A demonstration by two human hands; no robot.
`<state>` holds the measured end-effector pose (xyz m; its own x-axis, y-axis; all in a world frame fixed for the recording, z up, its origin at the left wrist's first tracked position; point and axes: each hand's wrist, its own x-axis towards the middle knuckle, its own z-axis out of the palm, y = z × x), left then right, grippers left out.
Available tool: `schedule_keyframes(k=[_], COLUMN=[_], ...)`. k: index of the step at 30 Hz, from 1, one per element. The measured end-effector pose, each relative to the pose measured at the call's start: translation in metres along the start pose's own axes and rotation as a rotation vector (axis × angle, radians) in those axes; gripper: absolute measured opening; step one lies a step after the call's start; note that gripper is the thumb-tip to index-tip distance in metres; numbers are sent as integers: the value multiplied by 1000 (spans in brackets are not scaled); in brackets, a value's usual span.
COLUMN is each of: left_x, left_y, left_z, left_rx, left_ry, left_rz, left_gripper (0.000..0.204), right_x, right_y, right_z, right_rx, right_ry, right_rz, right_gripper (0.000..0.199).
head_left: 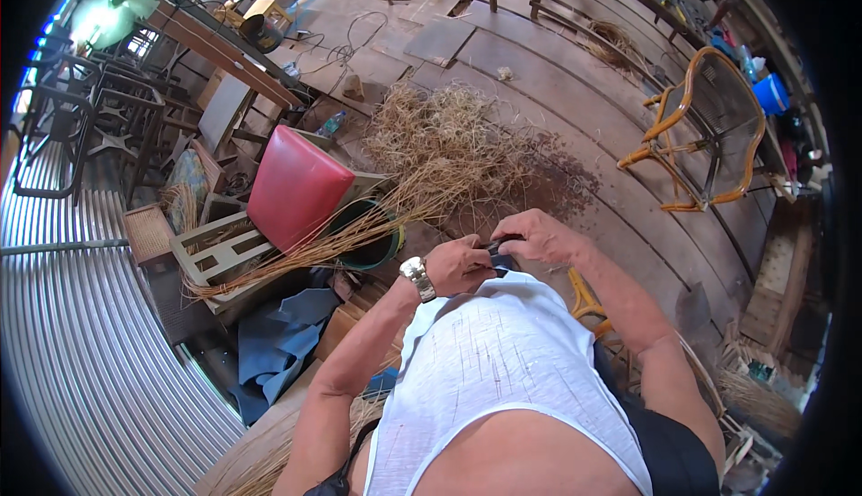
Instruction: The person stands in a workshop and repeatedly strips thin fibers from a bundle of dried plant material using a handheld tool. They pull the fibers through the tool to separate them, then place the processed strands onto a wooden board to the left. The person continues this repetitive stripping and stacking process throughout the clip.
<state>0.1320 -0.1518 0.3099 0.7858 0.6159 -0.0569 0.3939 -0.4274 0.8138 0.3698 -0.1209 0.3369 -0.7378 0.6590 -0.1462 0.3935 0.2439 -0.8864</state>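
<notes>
In front of the white shirt [489, 339] my two hands are close together. My left hand [455, 267], below a metal wristwatch [417, 279], has its fingers curled in; what they grip, if anything, is hidden. My right hand [541, 237] pinches a small dark object [505, 245] between thumb and fingers, too small to name. Just left of my hands, a bundle of long tan rattan strips [337, 249] lies across a plastic chair [215, 254] with a red padded seat [301, 186] and over a dark bucket [364, 254]. Beyond my hands spreads a heap of curly shavings [453, 137].
A rattan armchair [705, 137] stands at the right, near a blue pail [770, 94]. Stacked dark chair frames [94, 123] and corrugated metal sheeting [99, 316] fill the left. Blue sheet material [285, 343] lies low left. A cable [346, 47] crosses the tiled floor.
</notes>
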Motion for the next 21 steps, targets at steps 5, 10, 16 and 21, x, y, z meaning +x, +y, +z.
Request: schedule_keyframes(k=[5,10,16,21], left_x=[6,10,13,15], left_y=[0,3,15,20], left_z=[5,6,-9,-18], left_rx=[-10,-47,-230,-591], left_ry=[17,33,6,-58], left_rz=[-9,-41,-10,-87], left_gripper=[14,13,15,17], right_x=[0,12,-3,-13], right_y=[18,35,40,26], right_z=[18,27,-24,-29], right_rx=[134,633,748,1108], right_ry=[104,730,-202,-445], right_rz=[96,385,368,464], right_gripper=[18,12,37,44])
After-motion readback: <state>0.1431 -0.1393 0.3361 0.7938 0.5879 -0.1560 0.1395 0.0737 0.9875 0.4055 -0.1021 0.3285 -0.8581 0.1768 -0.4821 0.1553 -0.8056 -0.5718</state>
